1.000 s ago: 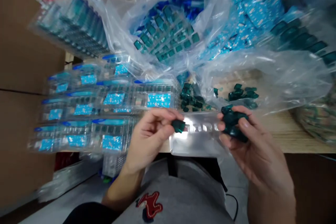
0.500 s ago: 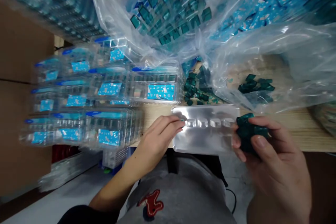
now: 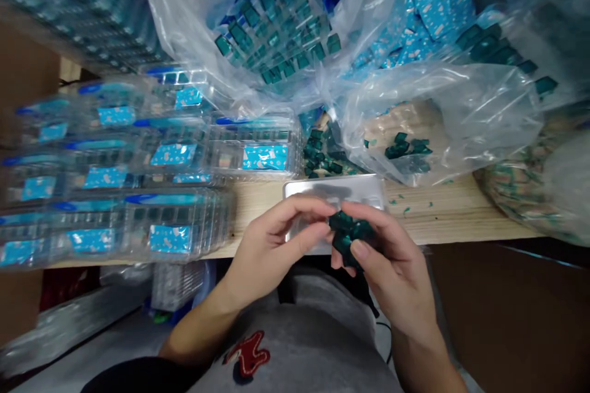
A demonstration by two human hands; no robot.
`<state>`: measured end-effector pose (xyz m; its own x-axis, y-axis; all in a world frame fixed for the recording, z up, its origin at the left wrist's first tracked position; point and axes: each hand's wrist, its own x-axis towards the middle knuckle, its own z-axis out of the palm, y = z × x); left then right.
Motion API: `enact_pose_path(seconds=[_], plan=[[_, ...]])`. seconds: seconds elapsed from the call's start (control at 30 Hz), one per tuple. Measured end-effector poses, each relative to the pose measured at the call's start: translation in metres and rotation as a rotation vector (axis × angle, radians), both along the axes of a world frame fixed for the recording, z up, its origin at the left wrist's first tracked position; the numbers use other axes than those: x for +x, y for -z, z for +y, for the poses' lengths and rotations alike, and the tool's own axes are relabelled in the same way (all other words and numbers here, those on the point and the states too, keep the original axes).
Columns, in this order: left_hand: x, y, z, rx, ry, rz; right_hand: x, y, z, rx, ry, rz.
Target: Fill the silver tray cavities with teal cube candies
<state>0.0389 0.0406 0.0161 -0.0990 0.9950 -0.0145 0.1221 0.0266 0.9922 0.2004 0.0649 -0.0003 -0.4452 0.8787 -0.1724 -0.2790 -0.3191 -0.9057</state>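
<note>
Several small glossy dark green plastic pieces (image 3: 349,234) are bunched in my right hand (image 3: 391,264), its thumb and fingers closed round them. My left hand (image 3: 271,245) meets the bunch from the left, thumb and forefinger pinched at the edge of one piece. Both hands are just above a silvery metal tray (image 3: 332,184) with a row of clear pieces, now mostly hidden behind my fingers. Loose green pieces (image 3: 320,156) lie in a heap just beyond the tray.
Stacked clear plastic cases (image 3: 171,221) with blue patterned cards cover the left side of the wooden table (image 3: 437,215). At the back sits a large clear bag (image 3: 369,12) of green and blue pieces. Another bag (image 3: 488,116) with green pieces lies to the right, near blue patterned packets (image 3: 428,6).
My right hand has brought the green pieces leftward over the tray. My left hand has left the tray's left end and now touches the bunch. The view has shifted a little.
</note>
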Motion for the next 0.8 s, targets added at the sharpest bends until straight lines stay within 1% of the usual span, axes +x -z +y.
enact_pose_path(seconds=[0.07, 0.23, 0.33, 0.43, 0.5, 0.6, 0.73, 0.8], plan=[[0.001, 0.0, -0.002, 0.045, -0.045, 0.029, 0.0, -0.002, -0.001, 0.017, 0.029, -0.021], [0.002, 0.003, -0.01, 0.183, -0.008, 0.114, -0.001, -0.006, -0.002, 0.1, 0.037, -0.126], [0.0, 0.001, -0.015, 0.263, 0.08, 0.323, -0.001, -0.007, -0.003, 0.105, 0.061, -0.185], [-0.005, -0.003, -0.017, 0.277, 0.183, 0.567, -0.002, -0.008, -0.003, 0.029, 0.09, -0.143], [-0.007, -0.005, -0.016, 0.278, 0.202, 0.631, -0.002, -0.008, -0.001, 0.023, 0.107, -0.137], [-0.009, -0.005, -0.015, 0.271, 0.203, 0.581, -0.002, -0.008, 0.0, 0.043, 0.084, -0.164], [-0.006, -0.001, -0.014, 0.157, 0.22, 0.378, -0.003, -0.005, -0.001, -0.024, 0.023, -0.053], [-0.004, 0.0, -0.013, 0.1, 0.217, 0.26, -0.002, -0.003, -0.003, 0.007, 0.017, -0.026]])
